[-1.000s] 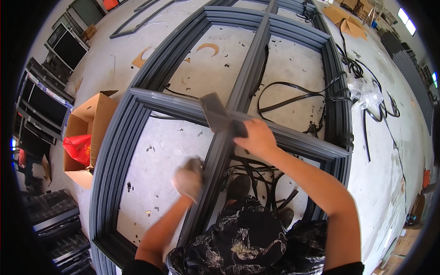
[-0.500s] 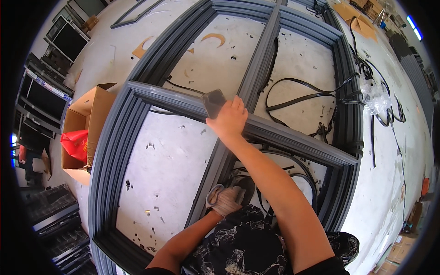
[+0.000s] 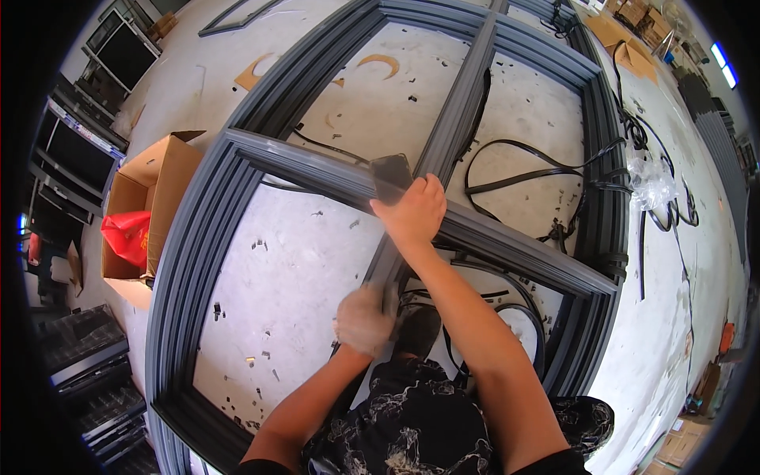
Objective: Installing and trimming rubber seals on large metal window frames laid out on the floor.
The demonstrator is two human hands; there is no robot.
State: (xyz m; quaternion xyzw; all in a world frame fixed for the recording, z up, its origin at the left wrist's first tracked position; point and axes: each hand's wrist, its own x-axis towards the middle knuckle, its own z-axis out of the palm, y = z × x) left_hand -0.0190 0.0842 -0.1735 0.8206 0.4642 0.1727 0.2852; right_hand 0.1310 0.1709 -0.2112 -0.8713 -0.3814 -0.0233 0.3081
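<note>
A large grey window frame (image 3: 317, 169) with crossing bars lies in front of me. My right hand (image 3: 416, 210) is bare and reaches to where the bars cross. Its fingers are closed on a dark, flat rectangular piece (image 3: 390, 177), which I see resting over the crossbar; its exact kind does not show. My left hand (image 3: 365, 321), in a pale glove, is over the near part of the middle bar (image 3: 383, 261). Motion smears its fingers, so whether it holds anything cannot be made out.
A cardboard box (image 3: 176, 178) with a red bag (image 3: 127, 236) stands left of the frame. Black rubber strips (image 3: 526, 168) curl inside the right openings. Clear plastic wrap (image 3: 653, 178) lies to the right. Small dark scraps litter the floor (image 3: 277, 293).
My left hand has moved up and away from my body, along the middle bar. My right hand still holds the dark piece near the crossing. The view has shifted slightly.
</note>
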